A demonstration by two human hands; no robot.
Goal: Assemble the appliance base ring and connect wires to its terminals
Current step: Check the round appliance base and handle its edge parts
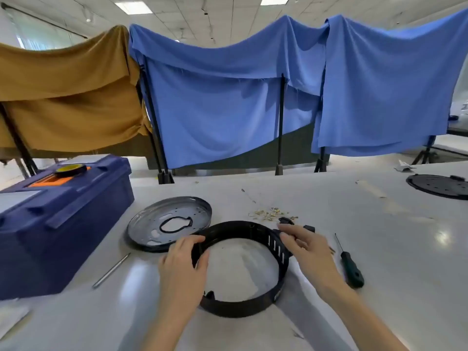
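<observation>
A black plastic base ring [253, 309] lies flat on the white table in front of me. My left hand [183, 264] grips its left wall, thumb inside and fingers curled over the rim. My right hand [307, 247] rests on the ring's slotted right side, fingers bent over the rim. A round metal plate [145, 221] with a central cut-out lies just behind the ring to the left. A small heap of brass terminals [268, 214] and two small black parts [286, 220] sit behind the ring. No wires are visible.
A blue toolbox [63, 224] stands at the left with a tape roll [71, 169] on top. A green-handled screwdriver [350, 266] lies right of the ring, a metal rod [111, 271] to its left. A black disc [438, 186] sits far right. Cloth-draped stands close the back.
</observation>
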